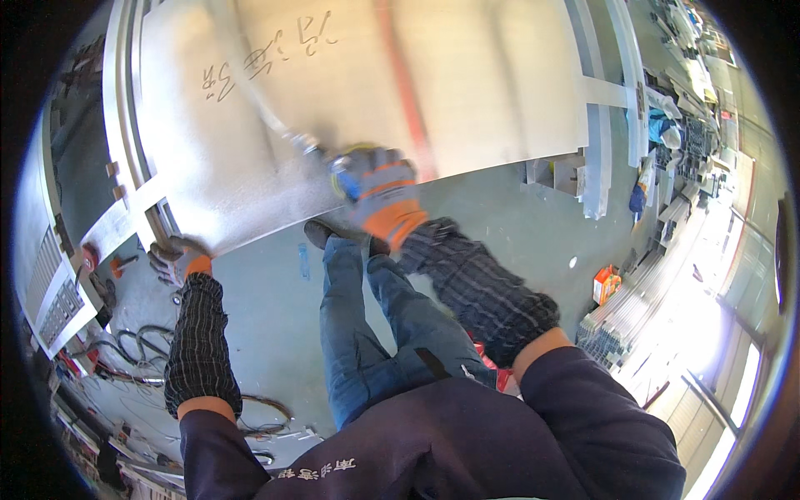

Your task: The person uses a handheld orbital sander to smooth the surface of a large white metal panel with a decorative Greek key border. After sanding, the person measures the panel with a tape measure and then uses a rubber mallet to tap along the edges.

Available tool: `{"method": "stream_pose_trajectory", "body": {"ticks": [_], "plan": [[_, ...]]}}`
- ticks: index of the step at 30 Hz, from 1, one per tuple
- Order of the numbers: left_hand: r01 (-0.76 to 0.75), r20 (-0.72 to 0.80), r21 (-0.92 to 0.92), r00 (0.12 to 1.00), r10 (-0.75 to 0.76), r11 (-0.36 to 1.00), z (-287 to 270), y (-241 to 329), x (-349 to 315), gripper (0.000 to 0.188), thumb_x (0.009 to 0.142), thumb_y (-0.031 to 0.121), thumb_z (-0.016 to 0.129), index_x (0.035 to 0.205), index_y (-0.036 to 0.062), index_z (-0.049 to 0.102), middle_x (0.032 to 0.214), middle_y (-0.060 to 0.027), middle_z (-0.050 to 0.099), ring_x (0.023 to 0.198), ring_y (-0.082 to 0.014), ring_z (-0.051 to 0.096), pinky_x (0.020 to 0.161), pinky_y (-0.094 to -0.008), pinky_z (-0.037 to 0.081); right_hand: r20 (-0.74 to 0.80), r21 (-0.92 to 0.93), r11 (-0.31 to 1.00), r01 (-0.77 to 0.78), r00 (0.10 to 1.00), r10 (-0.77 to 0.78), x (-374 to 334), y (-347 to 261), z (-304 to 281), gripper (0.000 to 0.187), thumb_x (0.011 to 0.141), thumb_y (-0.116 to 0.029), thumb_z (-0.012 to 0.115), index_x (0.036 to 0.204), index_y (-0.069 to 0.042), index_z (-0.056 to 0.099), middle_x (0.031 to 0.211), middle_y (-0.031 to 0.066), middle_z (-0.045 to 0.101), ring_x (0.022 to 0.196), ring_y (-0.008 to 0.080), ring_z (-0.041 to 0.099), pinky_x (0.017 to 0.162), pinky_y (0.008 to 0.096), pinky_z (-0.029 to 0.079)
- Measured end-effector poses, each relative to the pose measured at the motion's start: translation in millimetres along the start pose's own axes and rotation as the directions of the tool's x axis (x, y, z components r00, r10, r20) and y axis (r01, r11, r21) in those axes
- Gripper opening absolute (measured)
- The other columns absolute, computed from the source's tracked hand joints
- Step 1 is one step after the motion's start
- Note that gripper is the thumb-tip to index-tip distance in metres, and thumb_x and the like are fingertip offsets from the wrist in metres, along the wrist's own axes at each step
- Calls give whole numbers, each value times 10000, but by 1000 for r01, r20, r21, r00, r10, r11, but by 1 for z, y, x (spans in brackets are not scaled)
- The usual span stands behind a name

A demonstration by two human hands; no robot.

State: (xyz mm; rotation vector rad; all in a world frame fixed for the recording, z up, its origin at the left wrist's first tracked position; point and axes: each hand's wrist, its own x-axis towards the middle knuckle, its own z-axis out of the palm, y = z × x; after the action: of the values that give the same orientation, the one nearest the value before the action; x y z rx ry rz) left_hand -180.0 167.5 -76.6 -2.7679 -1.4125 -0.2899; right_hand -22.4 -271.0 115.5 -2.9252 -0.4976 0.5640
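Observation:
A large, shiny metal sheet [467,108] with dark handwriting on it lies in front of me on a pale frame [125,100]. My right hand [383,179], in a grey and orange glove, is closed around a blue hand tool [344,178] over the sheet's near part. A metallic piece [306,143] sticks out from the tool toward the far left; motion blur hides its exact kind. At the near left corner, my left hand [179,257], gloved alike, has its fingers curled on the edge of the sheet and frame.
On the left floor lie coiled black hoses [146,346] and a small orange tool [123,265]. Stacked metal profiles [646,292] and an orange box [607,284] are at the right. A slotted metal panel [60,308] stands far left. My legs are below the sheet's near edge.

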Motion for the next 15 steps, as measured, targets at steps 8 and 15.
{"method": "stream_pose_trajectory", "body": {"ticks": [8,15], "plan": [[39,113,-16,993,-37,999,-20,17,0,683,1084,512,426,1661,167,301,1713,-145,274,1587,-334,240,1283,-545,196,-55,-248,797,-551,829,556,-46,271,15,980,810,-578,769,1564,-54,428,1590,230,453,1480,367,437,1247,437,330],[72,71,-6,995,-71,997,-13,15,0,662,1071,495,453,1633,160,355,1660,-154,360,1534,-357,335,1261,-545,248,-87,38,598,-801,593,800,-12,373,-10,863,848,-611,701,1428,3,520,1352,227,612,1272,416,610,1078,477,500]]}}
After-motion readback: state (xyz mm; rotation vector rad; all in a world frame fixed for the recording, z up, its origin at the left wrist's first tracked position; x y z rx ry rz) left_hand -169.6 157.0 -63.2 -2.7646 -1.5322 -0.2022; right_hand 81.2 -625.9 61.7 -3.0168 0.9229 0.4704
